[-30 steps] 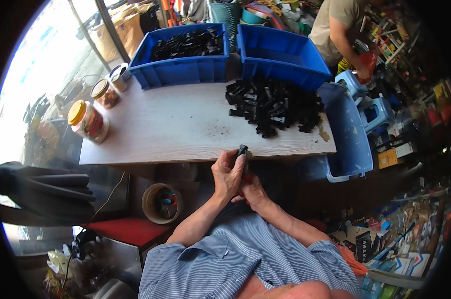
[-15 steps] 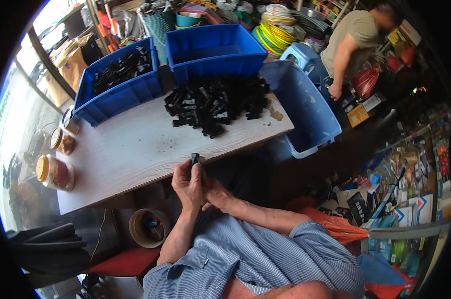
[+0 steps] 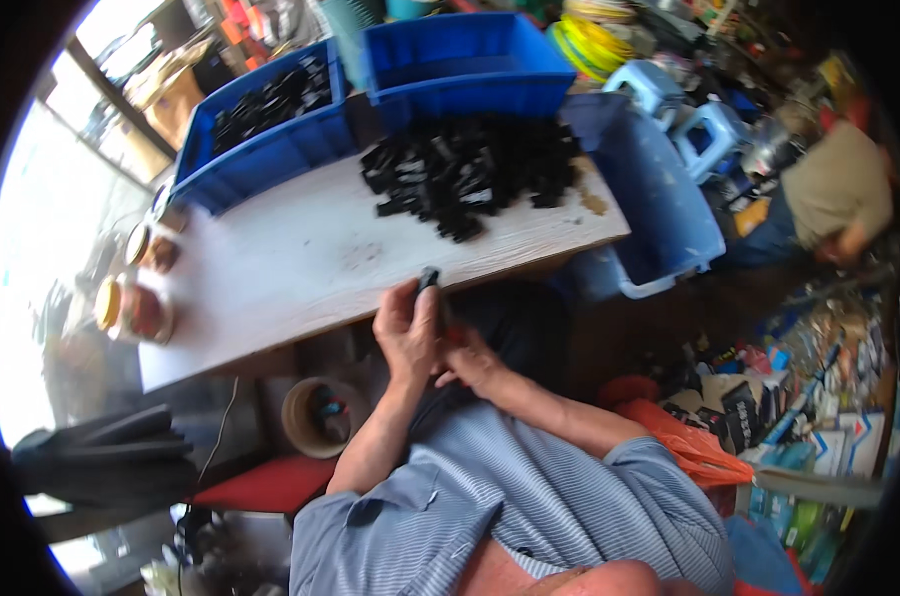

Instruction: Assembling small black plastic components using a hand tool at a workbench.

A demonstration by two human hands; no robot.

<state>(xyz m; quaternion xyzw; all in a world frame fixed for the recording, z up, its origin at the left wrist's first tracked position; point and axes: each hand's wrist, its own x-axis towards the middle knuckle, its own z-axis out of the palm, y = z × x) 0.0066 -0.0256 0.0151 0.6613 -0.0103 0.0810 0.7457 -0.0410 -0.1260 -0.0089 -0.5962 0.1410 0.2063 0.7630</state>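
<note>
Just off the table's near edge, my left hand [image 3: 406,338] is closed around a small black plastic part [image 3: 428,279], whose end sticks up past the thumb. My right hand [image 3: 476,362] is close against it on the right, fingers curled. A bit of red shows by those fingers, but what it belongs to is blurred and partly hidden. Beyond the hands, a heap of similar black parts [image 3: 460,184] lies on the white table [image 3: 271,273].
Behind the heap stands a blue bin [image 3: 470,89]; another blue bin [image 3: 261,149] at left holds black parts. Jars [image 3: 137,310] line the left edge. A larger blue tub [image 3: 659,219] adjoins the table's right end. A person [image 3: 837,189] bends down at far right.
The view has shifted, so the table appears higher and further right. Both hands keep nearly the same grip. The other person has gone from standing to bending low, further right.
</note>
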